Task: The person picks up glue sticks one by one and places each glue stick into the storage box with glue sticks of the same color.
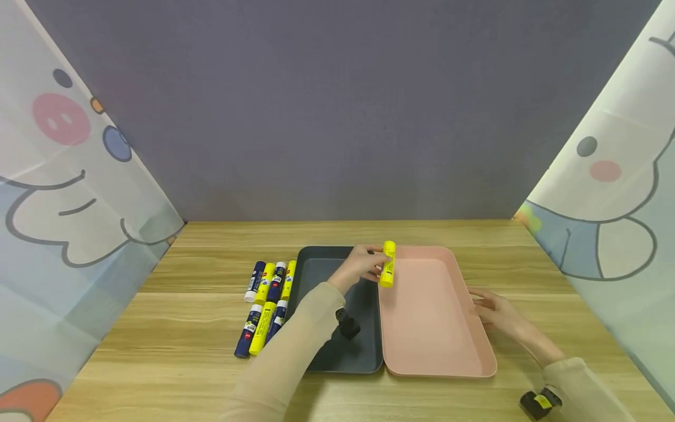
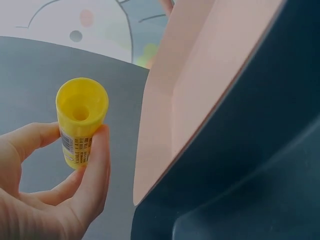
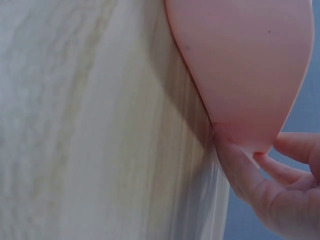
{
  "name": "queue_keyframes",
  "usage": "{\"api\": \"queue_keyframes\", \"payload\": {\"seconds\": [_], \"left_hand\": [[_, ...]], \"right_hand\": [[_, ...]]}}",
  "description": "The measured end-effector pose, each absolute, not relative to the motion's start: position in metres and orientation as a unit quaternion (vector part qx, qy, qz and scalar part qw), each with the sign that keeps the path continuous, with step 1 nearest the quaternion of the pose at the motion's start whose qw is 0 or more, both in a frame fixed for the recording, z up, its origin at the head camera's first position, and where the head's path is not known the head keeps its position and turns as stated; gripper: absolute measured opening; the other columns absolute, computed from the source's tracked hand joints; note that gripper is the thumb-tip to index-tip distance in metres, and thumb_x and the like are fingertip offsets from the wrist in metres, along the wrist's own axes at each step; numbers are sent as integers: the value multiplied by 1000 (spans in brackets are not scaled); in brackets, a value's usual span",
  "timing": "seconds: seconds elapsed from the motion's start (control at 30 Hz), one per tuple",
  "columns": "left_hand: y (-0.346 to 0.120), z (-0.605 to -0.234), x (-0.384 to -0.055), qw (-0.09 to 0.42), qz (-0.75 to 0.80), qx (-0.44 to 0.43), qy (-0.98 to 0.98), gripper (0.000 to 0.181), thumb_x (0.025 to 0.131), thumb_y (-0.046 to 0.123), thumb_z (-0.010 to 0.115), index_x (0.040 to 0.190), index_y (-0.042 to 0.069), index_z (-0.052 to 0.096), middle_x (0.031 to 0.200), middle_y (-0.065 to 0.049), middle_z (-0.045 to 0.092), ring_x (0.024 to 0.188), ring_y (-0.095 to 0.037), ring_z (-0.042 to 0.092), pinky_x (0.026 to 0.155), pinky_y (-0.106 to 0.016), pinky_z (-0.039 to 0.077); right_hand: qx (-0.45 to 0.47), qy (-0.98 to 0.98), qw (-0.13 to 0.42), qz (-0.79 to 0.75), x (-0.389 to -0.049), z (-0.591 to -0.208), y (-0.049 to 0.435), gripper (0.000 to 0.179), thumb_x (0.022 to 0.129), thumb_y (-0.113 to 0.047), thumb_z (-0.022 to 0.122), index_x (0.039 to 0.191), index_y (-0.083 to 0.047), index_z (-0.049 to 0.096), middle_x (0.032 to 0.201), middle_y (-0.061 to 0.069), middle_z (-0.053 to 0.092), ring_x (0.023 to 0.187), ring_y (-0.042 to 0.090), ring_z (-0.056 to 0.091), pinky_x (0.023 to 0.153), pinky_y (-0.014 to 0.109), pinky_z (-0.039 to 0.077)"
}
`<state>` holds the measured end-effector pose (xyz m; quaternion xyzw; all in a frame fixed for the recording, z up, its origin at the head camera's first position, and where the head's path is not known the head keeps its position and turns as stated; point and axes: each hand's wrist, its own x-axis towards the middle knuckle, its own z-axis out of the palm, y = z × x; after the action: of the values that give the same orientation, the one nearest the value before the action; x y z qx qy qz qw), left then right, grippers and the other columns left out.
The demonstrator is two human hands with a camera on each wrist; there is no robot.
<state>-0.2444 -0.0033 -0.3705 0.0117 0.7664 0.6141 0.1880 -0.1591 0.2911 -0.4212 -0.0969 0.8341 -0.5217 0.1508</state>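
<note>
No word, number or brand can be made out: the held yellow stick (image 2: 80, 122) bears a barcode with small dark print beside it, and the seven loose sticks (image 1: 266, 316) carry labels with marks too small and blurred to read.

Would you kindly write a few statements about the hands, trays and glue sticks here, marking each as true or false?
1. The left hand holds a yellow glue stick. True.
2. The right hand touches the pink tray. True.
3. Both hands hold glue sticks. False: only the left does.
4. The dark tray lies beside the pink tray. True.
5. The glue sticks on the table are all yellow. False: dark blue sticks lie there too.
</note>
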Motion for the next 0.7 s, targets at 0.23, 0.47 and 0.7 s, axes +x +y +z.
{"api": "queue_keyframes", "payload": {"seconds": [0.23, 0.47, 0.7], "left_hand": [[12, -376, -247, 187, 626, 3, 757, 47, 79, 13, 63, 121, -3, 48, 82, -13, 61, 63, -23, 62, 59, -34, 54], [33, -382, -250, 186, 629, -11, 755, 45, 80, 11, 62, 122, -1, 50, 80, -11, 61, 62, -22, 61, 61, -36, 53], [46, -391, -251, 175, 613, -14, 770, 32, 79, 6, 63, 110, -3, 58, 78, -13, 61, 61, -26, 61, 58, -37, 53]], "right_hand": [[-92, 834, 155, -521, -160, -422, 292, 57, 92, -13, 46, 132, 16, 18, 121, 43, 35, 97, 42, 54, 70, 38, 52], [-109, 835, 152, -517, -162, -422, 295, 57, 92, -14, 46, 132, 16, 18, 120, 43, 34, 96, 42, 55, 70, 38, 52], [-109, 834, 151, -519, -161, -422, 295, 57, 92, -14, 45, 132, 15, 18, 120, 42, 36, 96, 40, 55, 69, 37, 52]]}}
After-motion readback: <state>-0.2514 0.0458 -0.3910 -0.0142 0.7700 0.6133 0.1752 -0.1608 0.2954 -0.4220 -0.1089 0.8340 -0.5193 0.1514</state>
